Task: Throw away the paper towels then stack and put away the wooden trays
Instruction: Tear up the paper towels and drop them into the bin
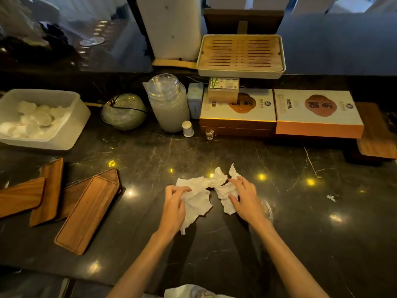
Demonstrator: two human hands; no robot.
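Crumpled white paper towels (198, 201) lie spread on the dark marble counter (300, 222) in the middle. My left hand (173, 208) pinches the left part of the towels. On the right part rests my right hand (245, 201), fingers curled over it. Several wooden trays (86, 214) lie scattered and overlapping at the left of the counter; one long tray points toward me, others (20, 196) lie partly under it.
A white tub of round pads (71, 130) stands at the back left. A glass bowl (123, 111), a lidded jar (169, 104), a small white cup (188, 129), two gift boxes (318, 114) and a slatted tea tray (241, 53) line the back. A wooden board (376, 134) sits far right.
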